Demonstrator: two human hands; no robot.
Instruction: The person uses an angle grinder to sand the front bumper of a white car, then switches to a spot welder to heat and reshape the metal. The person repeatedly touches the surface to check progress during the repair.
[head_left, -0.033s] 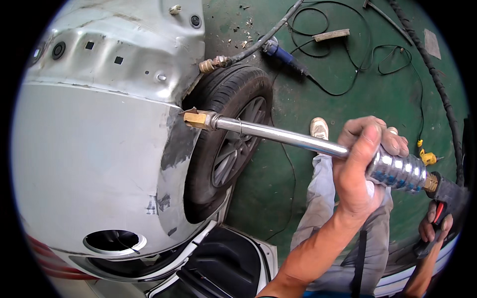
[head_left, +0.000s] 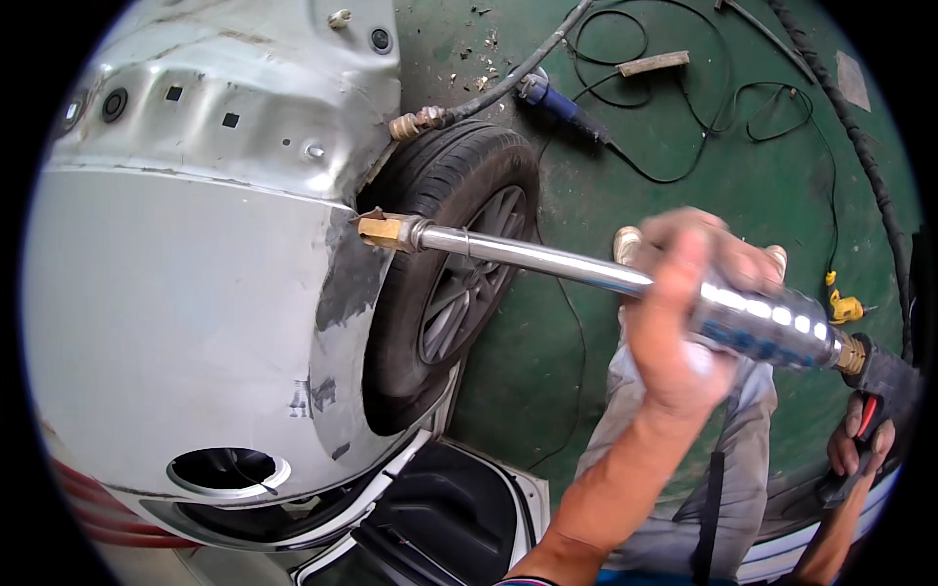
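My left hand, motion-blurred, is wrapped round the ridged chrome sliding weight on a long steel shaft. The shaft's brass tip meets the dark, scuffed edge of the pale car panel above the rear wheel. At the far right my right hand grips a black handle with a red trigger, at the shaft's other end.
A blue grinder with looped cable, a hose with brass fitting, a yellow tool, a long bar and a thick wrapped cable are around me. An open door is below the wheel.
My left hand has moved left along the shaft with the sliding weight and is now blurred. My right hand and the tip have hardly moved.
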